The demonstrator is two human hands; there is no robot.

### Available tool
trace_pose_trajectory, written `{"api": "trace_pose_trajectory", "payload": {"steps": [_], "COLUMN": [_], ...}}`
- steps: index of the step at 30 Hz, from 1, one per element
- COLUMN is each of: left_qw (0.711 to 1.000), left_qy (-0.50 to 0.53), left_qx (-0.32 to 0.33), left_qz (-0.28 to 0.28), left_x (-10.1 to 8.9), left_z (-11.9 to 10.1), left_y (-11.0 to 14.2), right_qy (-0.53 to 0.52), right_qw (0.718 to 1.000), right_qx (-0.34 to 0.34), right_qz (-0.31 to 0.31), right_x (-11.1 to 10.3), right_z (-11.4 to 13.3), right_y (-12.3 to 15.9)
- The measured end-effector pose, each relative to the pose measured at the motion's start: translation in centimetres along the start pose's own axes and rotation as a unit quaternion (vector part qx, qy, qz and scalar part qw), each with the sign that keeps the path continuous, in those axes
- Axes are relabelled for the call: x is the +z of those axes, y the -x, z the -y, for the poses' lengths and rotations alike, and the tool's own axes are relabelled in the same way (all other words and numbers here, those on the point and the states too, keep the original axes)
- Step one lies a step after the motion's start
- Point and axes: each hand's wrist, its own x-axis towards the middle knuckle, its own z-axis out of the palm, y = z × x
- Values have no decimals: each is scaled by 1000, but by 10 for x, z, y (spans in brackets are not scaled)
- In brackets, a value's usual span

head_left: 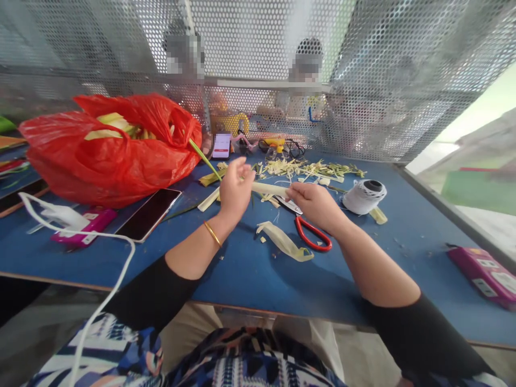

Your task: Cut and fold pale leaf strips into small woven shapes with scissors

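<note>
My left hand (pixel 237 185), with a gold bangle at the wrist, has its fingers curled. A thin green stem (pixel 205 159) slants up-left from it, across the front of a red plastic bag (pixel 157 169); its grip is partly hidden. My right hand (pixel 316 205) pinches the right end of a flat, pale husk-like strip (pixel 271 188). The strip's other end reaches my left hand. Beneath my right hand lie scissors with red handles (pixel 312 244), blades partly covered. A loose pale husk piece (pixel 284 242) rests on the blue table (pixel 258 285), nearer to me.
Pale and green scraps (pixel 310 170) lie behind my hands. A white thread spool (pixel 365 196) stands right. A dark phone (pixel 151 215) and a white cable (pixel 129 258) are left; a purple box (pixel 484 274) is far right. A perforated metal screen (pixel 258 48) rises behind, people beyond it.
</note>
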Motion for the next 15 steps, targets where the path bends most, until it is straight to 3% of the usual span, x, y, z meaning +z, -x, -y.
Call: {"api": "trace_pose_trajectory", "payload": {"steps": [2,4,6,8,10,15], "left_qw": [972,912,856,822,816,859], "left_qy": [-152,-260,-329,-364,-359,-283], "left_qx": [163,259,291,288,270,183], "left_qz": [73,183,271,331,364,386], "left_x": [-3,-4,-3,-1,0,1], "left_z": [-3,-6,-6,-5,-4,-4], "left_y": [3,7,10,12,12,13], "right_qy": [24,40,51,43,20,11], "right_qw": [1000,999,998,998,998,998], "right_qx": [-13,-23,-32,-41,-44,-46], "right_qz": [10,22,31,37,42,46], "right_x": [-4,-5,-5,-5,-5,-7], "right_z": [-3,-5,-6,-8,-9,-10], "right_y": [-1,-1,-1,-2,-3,-4]}}
